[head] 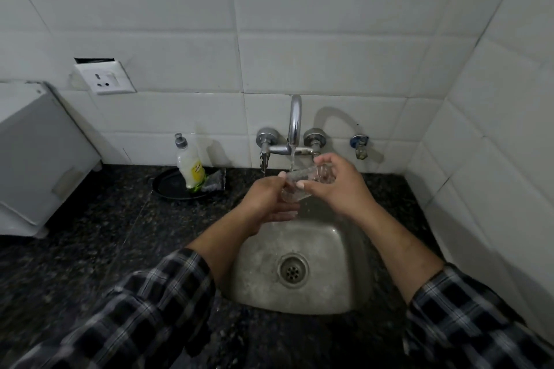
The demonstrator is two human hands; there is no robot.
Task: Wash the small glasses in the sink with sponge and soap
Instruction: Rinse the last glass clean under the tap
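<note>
Over the steel sink [323, 293] I hold small clear glasses under the running tap [295, 123]. My right hand [338, 186] grips one glass [305, 175] lying on its side in the water stream. My left hand [266, 204] holds a second glass [292, 195] just below it, fingers curled round it. The soap bottle [190, 166] stands on a black plate [174, 189] to the left, with a sponge [214, 183] beside it.
Dark granite counter [105, 234] surrounds the sink. A white appliance [36, 159] sits at the left edge. A wall socket [105, 78] is above it. White tiled walls close in behind and on the right, where a small side tap [359, 145] sticks out.
</note>
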